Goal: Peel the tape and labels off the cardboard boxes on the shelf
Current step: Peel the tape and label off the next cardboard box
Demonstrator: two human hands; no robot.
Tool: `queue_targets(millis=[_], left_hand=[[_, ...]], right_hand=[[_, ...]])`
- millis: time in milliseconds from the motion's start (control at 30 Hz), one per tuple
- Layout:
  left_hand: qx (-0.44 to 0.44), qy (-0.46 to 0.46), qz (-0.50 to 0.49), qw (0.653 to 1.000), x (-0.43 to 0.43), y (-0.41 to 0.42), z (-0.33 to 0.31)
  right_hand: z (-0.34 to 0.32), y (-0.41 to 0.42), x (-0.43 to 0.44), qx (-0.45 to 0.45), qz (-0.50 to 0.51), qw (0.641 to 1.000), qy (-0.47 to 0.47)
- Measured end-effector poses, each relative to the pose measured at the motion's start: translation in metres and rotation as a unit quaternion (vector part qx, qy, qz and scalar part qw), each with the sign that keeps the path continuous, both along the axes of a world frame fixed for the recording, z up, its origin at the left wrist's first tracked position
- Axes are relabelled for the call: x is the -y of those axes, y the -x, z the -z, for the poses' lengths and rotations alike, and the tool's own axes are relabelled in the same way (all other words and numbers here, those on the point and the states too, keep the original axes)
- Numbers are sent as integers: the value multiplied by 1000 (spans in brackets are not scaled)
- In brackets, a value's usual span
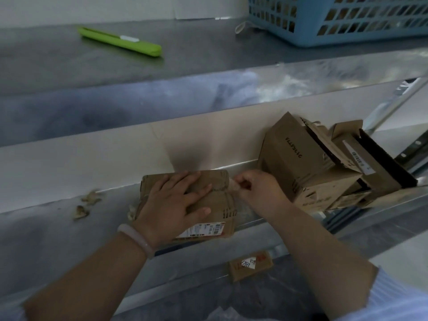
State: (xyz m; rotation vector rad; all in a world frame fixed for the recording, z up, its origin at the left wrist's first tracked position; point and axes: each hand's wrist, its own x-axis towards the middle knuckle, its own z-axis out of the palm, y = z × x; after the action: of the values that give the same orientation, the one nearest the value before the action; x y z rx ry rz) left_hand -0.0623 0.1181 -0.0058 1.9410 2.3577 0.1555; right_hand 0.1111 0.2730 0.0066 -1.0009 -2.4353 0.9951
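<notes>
A small cardboard box (216, 205) lies on the middle metal shelf (46, 232), with a white printed label (203, 230) on its near side. My left hand (176, 205) presses flat on the box's top, fingers spread. At the box's right end my right hand (257, 188) pinches a strip of clear tape (232, 185) that lifts off the cardboard. To the right, two more opened cardboard boxes (301, 163) lean against each other, one with a white label (360, 158).
Crumpled tape scraps (86, 205) lie on the shelf to the left of the box. A green utility knife (120, 41) and a blue plastic basket (342, 17) sit on the upper shelf. Another small labelled box (250, 265) lies on the lower shelf.
</notes>
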Motion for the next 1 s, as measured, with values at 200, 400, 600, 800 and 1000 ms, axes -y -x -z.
queue_targets(millis=[200,400,600,800,1000], left_hand=[[0,14,4,1000,1,-1,-1],[22,11,13,1000,0,1,-2],[59,12,-4,998,-3,3,-6],[100,-27,-19,994,-4,4,-4],[106,-37,-20,994,-3,4,-3]], right_hand=[[-11,6,-12,17,-63,993,-101],[-27,22,-22,31,-139,973,-183],[-33,25,-29,32,-68,997,16],[-24,-2,-32,0,-113,957,269],[-7,-15,-27,-51,-120,950,285]])
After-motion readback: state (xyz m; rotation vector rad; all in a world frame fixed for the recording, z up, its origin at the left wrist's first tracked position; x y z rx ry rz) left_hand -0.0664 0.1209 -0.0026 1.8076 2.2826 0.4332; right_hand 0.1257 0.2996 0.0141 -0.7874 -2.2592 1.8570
